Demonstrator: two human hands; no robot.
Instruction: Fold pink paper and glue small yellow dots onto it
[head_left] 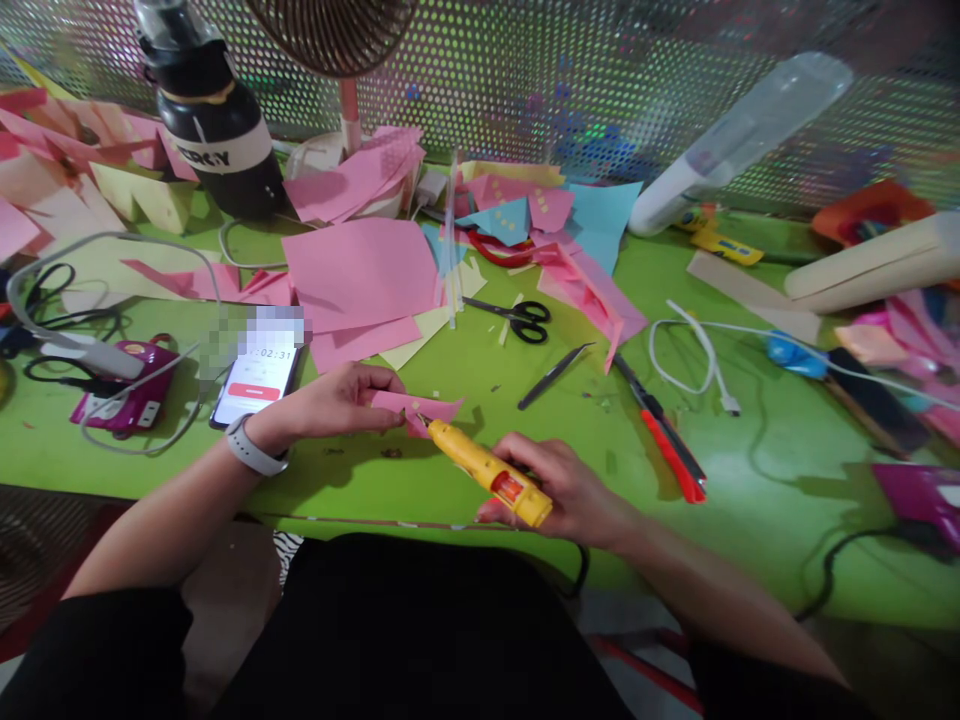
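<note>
My left hand [349, 400] pinches a small folded piece of pink paper [442, 408] just above the green table. In my right hand [551, 485] is a yellow hot glue gun [480, 462], its fingers wrapped round the handle. The glue gun's nozzle points left and meets the pink paper close to my left fingertips; whether it touches cannot be told. Beyond the hands lie black-handled scissors [527, 322] and dark tweezers [556, 376]. A red-handled cutting tool [667, 440] rests to the right of my right hand.
Pink sheets [360, 270] and other coloured paper pile up along the back. A phone [262, 365] and a purple power socket [131, 385] sit at left. A black bottle [217, 130] and a fan [337, 30] stand behind. White cable [709, 360] loops at right; the green table's front edge [360, 522] is close.
</note>
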